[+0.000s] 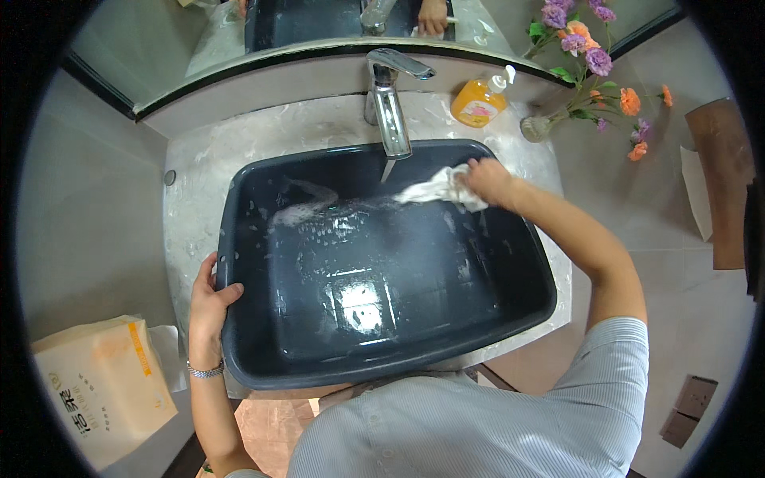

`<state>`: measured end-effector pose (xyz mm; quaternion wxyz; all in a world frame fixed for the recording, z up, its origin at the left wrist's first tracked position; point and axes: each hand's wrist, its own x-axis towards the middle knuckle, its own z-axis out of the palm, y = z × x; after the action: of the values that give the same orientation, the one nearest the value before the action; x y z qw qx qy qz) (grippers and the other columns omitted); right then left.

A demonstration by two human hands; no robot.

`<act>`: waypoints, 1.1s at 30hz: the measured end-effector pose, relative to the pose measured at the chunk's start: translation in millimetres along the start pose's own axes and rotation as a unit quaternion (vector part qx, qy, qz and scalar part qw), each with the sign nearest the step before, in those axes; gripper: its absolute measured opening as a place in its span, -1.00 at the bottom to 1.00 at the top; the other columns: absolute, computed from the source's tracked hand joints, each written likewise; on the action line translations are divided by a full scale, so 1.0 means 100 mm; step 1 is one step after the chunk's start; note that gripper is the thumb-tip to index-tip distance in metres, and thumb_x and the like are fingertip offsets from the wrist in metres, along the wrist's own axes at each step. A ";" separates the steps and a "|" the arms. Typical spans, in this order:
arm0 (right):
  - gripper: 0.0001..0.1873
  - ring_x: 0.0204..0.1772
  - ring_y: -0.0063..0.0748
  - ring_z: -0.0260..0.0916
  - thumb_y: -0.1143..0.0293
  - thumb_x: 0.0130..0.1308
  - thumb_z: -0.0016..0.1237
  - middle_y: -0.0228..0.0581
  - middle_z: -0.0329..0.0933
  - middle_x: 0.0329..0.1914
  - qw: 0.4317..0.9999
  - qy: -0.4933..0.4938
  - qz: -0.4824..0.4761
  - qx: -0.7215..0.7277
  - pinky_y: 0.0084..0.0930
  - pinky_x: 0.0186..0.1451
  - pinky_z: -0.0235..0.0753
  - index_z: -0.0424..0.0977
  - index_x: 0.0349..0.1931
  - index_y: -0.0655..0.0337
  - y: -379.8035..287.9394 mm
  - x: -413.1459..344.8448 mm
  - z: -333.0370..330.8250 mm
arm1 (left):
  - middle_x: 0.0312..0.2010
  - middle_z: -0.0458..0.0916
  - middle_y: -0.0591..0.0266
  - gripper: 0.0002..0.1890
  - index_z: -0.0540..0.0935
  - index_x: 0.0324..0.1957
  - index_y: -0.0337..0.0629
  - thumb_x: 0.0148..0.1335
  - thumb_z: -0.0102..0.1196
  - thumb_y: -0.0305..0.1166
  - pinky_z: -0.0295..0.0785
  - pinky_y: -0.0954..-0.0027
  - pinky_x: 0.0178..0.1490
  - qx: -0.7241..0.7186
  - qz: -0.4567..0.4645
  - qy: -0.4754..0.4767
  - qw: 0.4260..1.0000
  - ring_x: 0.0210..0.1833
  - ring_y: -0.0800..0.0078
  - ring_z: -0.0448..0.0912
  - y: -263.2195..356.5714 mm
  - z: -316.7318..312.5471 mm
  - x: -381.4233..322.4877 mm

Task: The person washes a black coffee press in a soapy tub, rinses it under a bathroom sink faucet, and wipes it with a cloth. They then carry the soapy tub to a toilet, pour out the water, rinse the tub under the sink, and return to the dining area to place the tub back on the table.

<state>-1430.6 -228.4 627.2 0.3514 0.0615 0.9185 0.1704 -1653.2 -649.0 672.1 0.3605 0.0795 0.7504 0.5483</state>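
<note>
A dark grey plastic basin (382, 370) rests tilted on the washstand top, its inside wet with soapy foam near the back wall. My left hand (210, 296) grips the left rim, thumb over the edge and fingers outside. At the far right corner my right hand (487, 182) holds a bunched white cloth (439, 188) against the inner back wall. A chrome faucet (394, 122) reaches over the back rim, and a thin stream of water (388, 170) runs from its spout into the basin.
An orange soap bottle (478, 103) with a white pump stands right of the faucet on the marbled countertop (287, 128). A vase (536, 128) of artificial flowers is at the back right. Behind runs a mirror (197, 48). A tissue pack (107, 382) bearing writing is at lower left.
</note>
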 end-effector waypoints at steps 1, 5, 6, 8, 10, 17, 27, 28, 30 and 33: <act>-0.37 -0.21 -0.18 0.48 0.38 -0.13 0.12 0.02 0.39 -0.12 0.996 -0.021 0.075 0.052 -0.34 -0.28 0.50 0.29 0.06 0.13 -0.15 -0.11 0.09 | -0.32 0.53 0.18 -0.36 0.24 0.13 -0.37 -0.12 -0.02 -0.72 0.42 0.54 -0.21 0.008 -0.020 0.009 1.000 -0.35 0.51 0.51 -0.01 0.02 0.00; -0.43 0.04 0.05 0.30 0.46 -0.05 0.03 0.11 0.38 -0.13 0.934 -0.116 0.051 0.334 -0.17 0.06 0.36 0.19 0.02 0.34 -0.95 -0.55 0.41 | -0.33 0.54 0.19 -0.38 0.25 0.12 -0.37 -0.12 -0.03 -0.72 0.42 0.56 -0.23 0.002 -0.035 0.020 0.999 -0.36 0.53 0.51 -0.01 0.08 0.02; -0.50 0.09 0.04 0.24 0.51 -0.08 -0.01 0.11 0.37 -0.15 0.921 -0.087 0.066 0.375 -0.18 0.09 0.34 0.23 -0.04 0.33 -1.10 -0.51 0.42 | -0.33 0.54 0.19 -0.38 0.25 0.12 -0.37 -0.12 -0.03 -0.72 0.42 0.57 -0.23 -0.003 -0.050 0.032 0.998 -0.36 0.53 0.51 -0.01 0.09 0.02; -0.60 0.06 0.05 0.24 0.64 -0.13 -0.12 0.04 0.33 -0.07 0.891 -0.019 -0.054 0.450 -0.18 0.09 0.30 0.29 -0.16 0.33 -1.26 -0.33 0.34 | -0.34 0.54 0.20 -0.37 0.24 0.14 -0.37 -0.11 -0.03 -0.72 0.41 0.57 -0.23 -0.014 -0.036 0.019 0.999 -0.37 0.54 0.51 -0.02 0.10 0.02; -0.53 0.03 0.03 0.25 0.66 -0.15 -0.14 -0.01 0.32 -0.11 0.843 0.106 -0.141 0.508 -0.18 0.09 0.29 0.33 -0.11 0.19 -1.36 0.04 0.12 | -0.33 0.54 0.20 -0.36 0.24 0.15 -0.38 -0.11 -0.02 -0.72 0.40 0.58 -0.22 0.006 -0.030 0.014 0.999 -0.36 0.54 0.50 -0.02 0.10 0.02; -0.74 -0.13 -0.22 0.36 0.45 0.06 -0.19 -0.31 0.34 -0.22 0.896 0.375 -0.160 0.176 -0.35 -0.15 0.41 0.40 -0.21 -0.02 -0.99 1.04 -0.25 | -0.22 0.51 0.16 -0.37 0.24 0.15 -0.39 -0.09 -0.01 -0.70 0.38 0.53 -0.12 0.057 -0.009 0.010 0.998 -0.24 0.51 0.48 -0.06 0.05 0.05; -0.79 -0.12 -0.24 0.45 0.36 -0.04 0.04 -0.18 0.50 -0.27 0.993 -0.041 -0.072 -0.082 -0.35 -0.17 0.46 0.53 -0.33 0.13 -0.06 -0.48 -0.10 | -0.35 0.55 0.20 -0.38 0.25 0.13 -0.38 -0.10 -0.02 -0.71 0.40 0.59 -0.25 -0.014 -0.017 0.006 1.000 -0.38 0.55 0.51 -0.12 0.05 0.06; -0.84 -0.14 -0.26 0.47 0.37 -0.03 0.03 -0.20 0.53 -0.32 0.994 -0.071 -0.059 -0.066 -0.38 -0.18 0.46 0.55 -0.39 0.14 -0.18 -0.66 -0.10 | -0.36 0.55 0.21 -0.38 0.25 0.13 -0.38 -0.10 -0.02 -0.72 0.40 0.59 -0.27 -0.013 -0.015 0.009 1.000 -0.39 0.56 0.50 -0.13 0.06 0.07; -0.83 -0.20 -0.30 0.50 0.32 0.03 -0.03 -0.20 0.55 -0.31 0.990 -0.115 -0.075 -0.011 -0.39 -0.20 0.48 0.56 -0.39 0.12 -0.50 -1.02 -0.09 | -0.38 0.55 0.22 -0.39 0.25 0.12 -0.37 -0.09 -0.02 -0.72 0.39 0.60 -0.30 -0.008 -0.011 0.021 1.000 -0.41 0.58 0.49 -0.16 0.06 0.07; -0.76 -0.11 -0.10 0.46 0.34 0.02 -0.11 -0.10 0.53 -0.25 0.907 -0.319 -0.118 0.251 -0.24 -0.16 0.43 0.52 -0.28 0.12 -0.81 -1.34 0.00 | -0.42 0.54 0.23 -0.40 0.25 0.11 -0.37 -0.09 -0.01 -0.72 0.38 0.62 -0.32 0.001 -0.005 0.039 0.999 -0.43 0.60 0.48 -0.19 0.05 0.05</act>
<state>-1330.7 -335.2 682.0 0.6158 0.0902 0.7707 -0.1369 -1648.1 -649.6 652.6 0.3338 0.0549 0.7650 0.5480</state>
